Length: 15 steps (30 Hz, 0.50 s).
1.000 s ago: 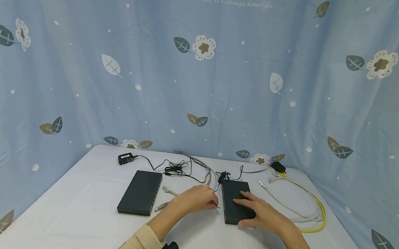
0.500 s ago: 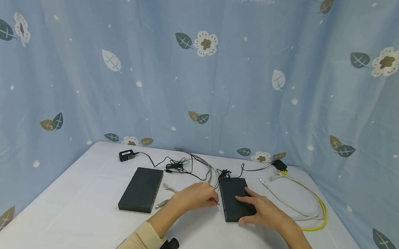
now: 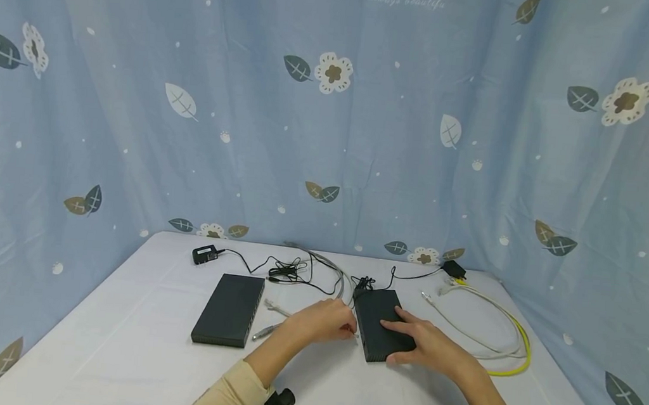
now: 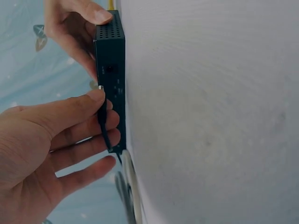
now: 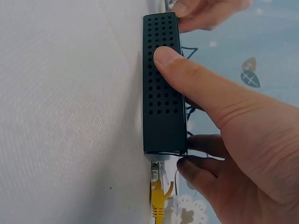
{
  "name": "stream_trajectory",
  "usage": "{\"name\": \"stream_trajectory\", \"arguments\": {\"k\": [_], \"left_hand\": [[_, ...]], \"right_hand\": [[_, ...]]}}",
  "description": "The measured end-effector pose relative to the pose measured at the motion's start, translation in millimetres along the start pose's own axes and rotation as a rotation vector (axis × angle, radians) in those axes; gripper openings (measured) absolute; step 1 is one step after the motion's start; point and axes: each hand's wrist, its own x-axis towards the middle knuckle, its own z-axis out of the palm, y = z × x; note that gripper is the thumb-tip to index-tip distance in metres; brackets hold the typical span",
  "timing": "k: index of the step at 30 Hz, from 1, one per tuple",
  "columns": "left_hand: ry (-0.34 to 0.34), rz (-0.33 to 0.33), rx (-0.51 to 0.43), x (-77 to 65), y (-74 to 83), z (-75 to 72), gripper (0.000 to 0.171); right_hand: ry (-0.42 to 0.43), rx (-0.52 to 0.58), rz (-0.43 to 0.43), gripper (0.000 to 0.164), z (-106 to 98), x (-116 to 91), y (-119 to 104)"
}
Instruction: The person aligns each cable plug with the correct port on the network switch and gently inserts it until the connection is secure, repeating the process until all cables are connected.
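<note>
A black perforated box like a small network switch (image 3: 375, 321) lies at the right of the table's middle. My right hand (image 3: 428, 344) holds it, thumb against the vented near face (image 5: 159, 100) and fingers spread over the top. Between thumb and fingers, my left hand (image 3: 321, 320) pinches a black power plug (image 4: 102, 112) with a metal tip. In the left wrist view the plug stands beside the box's side face, just below its round power socket (image 4: 110, 69), tip apart from the hole. A yellow network cable's plug (image 5: 156, 186) shows at the box's right end.
A second black box (image 3: 228, 309) lies to the left. Grey cable ends (image 3: 276, 308) lie between it and my left hand. Power adapters (image 3: 204, 255) with bundled black cords (image 3: 290, 271) lie along the back. White and yellow cables (image 3: 525, 355) loop at right.
The held box has turned slightly, its far end swinging left. My left hand stays close to its left side with the plug; the right hand keeps its hold.
</note>
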Motion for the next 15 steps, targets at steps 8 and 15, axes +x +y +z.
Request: {"name": "stream_trajectory", "arguments": {"k": [8,15], "left_hand": [[-0.004,0.006,-0.025,-1.6,-1.2,3.6,0.009],[0.002,0.025,-0.04,-1.0,-2.1,4.8,0.011]], "right_hand": [[0.001,0.002,-0.006,0.077,2.1,0.4,-1.1],[0.013,0.008,0.017,0.076,1.7,-0.8,-4.3]]}}
